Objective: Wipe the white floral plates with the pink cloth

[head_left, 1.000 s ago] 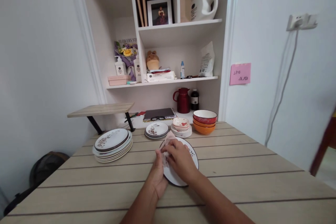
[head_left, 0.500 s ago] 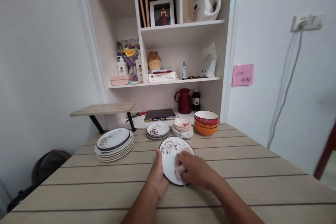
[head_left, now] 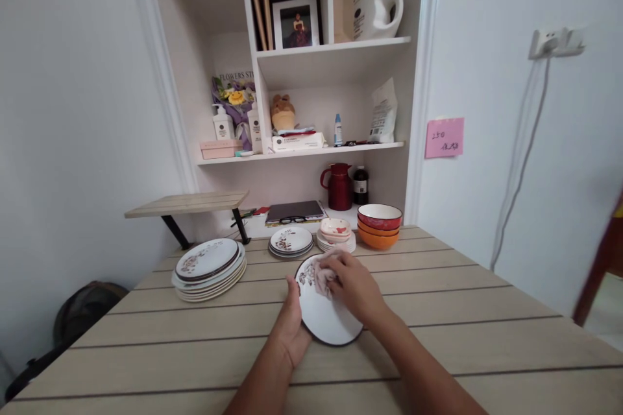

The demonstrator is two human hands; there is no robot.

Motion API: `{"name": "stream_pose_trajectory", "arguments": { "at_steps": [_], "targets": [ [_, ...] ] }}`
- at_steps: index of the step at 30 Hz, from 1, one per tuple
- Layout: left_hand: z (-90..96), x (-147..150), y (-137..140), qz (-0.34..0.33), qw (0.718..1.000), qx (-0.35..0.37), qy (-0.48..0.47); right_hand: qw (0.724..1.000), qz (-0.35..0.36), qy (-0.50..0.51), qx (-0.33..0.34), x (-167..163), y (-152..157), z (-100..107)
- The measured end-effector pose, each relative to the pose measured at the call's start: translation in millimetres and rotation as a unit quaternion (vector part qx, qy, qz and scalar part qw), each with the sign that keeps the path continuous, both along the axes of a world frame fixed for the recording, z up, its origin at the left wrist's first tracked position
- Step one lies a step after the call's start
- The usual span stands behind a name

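A white plate [head_left: 331, 321] with a dark rim and a brown flower pattern is tilted toward me above the table. My left hand [head_left: 291, 324] grips its left edge, thumb up along the rim and the other fingers hidden beneath. Bunched in my right hand [head_left: 353, 285] is a pale pinkish cloth [head_left: 323, 275], pressed on the upper part of the plate over the flowers. Just behind are a short stack of similar flowered plates [head_left: 291, 240] and small heart-marked dishes [head_left: 335, 228] on white saucers.
On the slatted wooden table [head_left: 204, 356], a tall stack of plates [head_left: 209, 262] stands left and stacked bowls [head_left: 379, 227] stand back right. A small raised wooden shelf [head_left: 187, 204] is at the left rear. Behind are a red jug [head_left: 339, 187], a closed laptop [head_left: 294, 211] and white shelving [head_left: 335, 52].
My right hand has moved the cloth from the plate's middle and lower part up to its upper edge. The left hand keeps its hold, and the view has shifted slightly.
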State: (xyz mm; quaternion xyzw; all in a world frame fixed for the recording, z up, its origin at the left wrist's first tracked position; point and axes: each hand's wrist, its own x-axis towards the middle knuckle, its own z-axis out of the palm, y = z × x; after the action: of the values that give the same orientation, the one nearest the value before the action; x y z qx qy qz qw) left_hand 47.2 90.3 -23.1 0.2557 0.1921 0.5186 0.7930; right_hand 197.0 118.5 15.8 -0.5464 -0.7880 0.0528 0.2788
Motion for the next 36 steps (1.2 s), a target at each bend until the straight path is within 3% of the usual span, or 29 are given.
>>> {"name": "stream_pose_trajectory", "arguments": {
  "at_steps": [3,6,8,10,14,18,22,26,29,32,36],
  "targets": [
    [-1.0,-1.4,0.9,-0.006,1.0,-0.013,0.009,0.997,-0.015,-0.024,-0.067,13.4,-6.7,-2.2],
    [-3.4,-3.5,3.4,-0.006,1.0,-0.019,0.016,0.987,0.085,-0.067,-0.117,10.0,-19.8,-5.4],
    [-4.3,-5.1,4.0,-0.013,0.999,-0.026,0.027,0.978,0.164,-0.067,-0.106,-1.7,-27.6,-7.3],
    [-4.2,-6.2,3.6,-0.015,0.999,-0.028,0.034,0.98,0.183,-0.034,-0.066,-16.7,-31.4,-8.5],
    [-2.0,-4.4,2.1,-0.003,1.0,0.002,0.006,0.989,0.15,0.01,0.014,-35.0,-24.6,-7.5],
    [1.4,-0.1,0.7,-0.002,1.0,0.011,-0.01,0.997,0.071,-0.01,0.041,-24.1,-9.5,-4.0],
    [3.9,0.1,-1.4,-0.002,1.0,-0.012,0.013,0.999,-0.017,-0.039,0.008,-0.1,-3.9,-1.7],
    [2.0,-2.1,-1.1,-0.016,0.999,-0.02,0.02,0.994,-0.036,-0.072,-0.078,14.3,-15.0,0.1],
    [-0.2,-3.7,0.9,-0.025,0.999,-0.017,0.01,0.986,0.048,-0.106,-0.118,9.6,-28.0,-0.9],
    [-0.8,-5.1,2.3,-0.027,0.999,-0.019,0.014,0.981,0.155,-0.087,-0.082,-7.3,-35.1,-5.1],
    [0.1,-4.7,2.3,-0.021,1.0,-0.005,0.011,0.987,0.156,-0.031,-0.02,-28.7,-28.4,-9.4]
  ]
}}
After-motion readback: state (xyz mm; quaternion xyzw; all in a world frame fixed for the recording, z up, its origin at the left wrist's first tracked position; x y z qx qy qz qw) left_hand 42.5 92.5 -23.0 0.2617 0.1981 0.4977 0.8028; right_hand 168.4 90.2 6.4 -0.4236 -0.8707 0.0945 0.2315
